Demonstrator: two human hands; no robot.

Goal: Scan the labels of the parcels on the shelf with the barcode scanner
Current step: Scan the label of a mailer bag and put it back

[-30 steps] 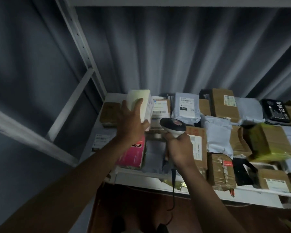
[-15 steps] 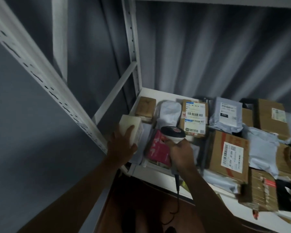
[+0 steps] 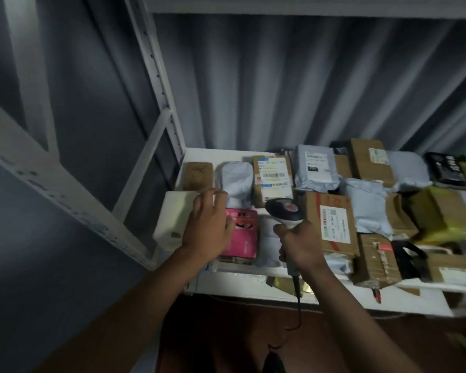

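Observation:
My right hand (image 3: pixel 299 243) grips the handle of the barcode scanner (image 3: pixel 284 211), whose head points at the back row of parcels. My left hand (image 3: pixel 207 227) rests with loose fingers on the right edge of a cream box (image 3: pixel 172 219) lying at the shelf's front left corner; its thumb is over a pink box (image 3: pixel 242 238). Behind stand a small brown box (image 3: pixel 198 175), a grey bag (image 3: pixel 237 181) and a cardboard box with printed labels (image 3: pixel 273 179). Right of the scanner lies a labelled cardboard parcel (image 3: pixel 331 222).
The white shelf (image 3: pixel 280 296) holds several more cardboard boxes and grey mailers (image 3: pixel 315 168) to the right. A white upright post (image 3: pixel 156 76) and a slanted brace (image 3: pixel 143 160) stand at its left end. The scanner's cable (image 3: pixel 297 302) hangs below the front edge.
My left hand brought the cream box from the back row down to the shelf's front left corner and loosened on it. The scanner stayed in my right hand.

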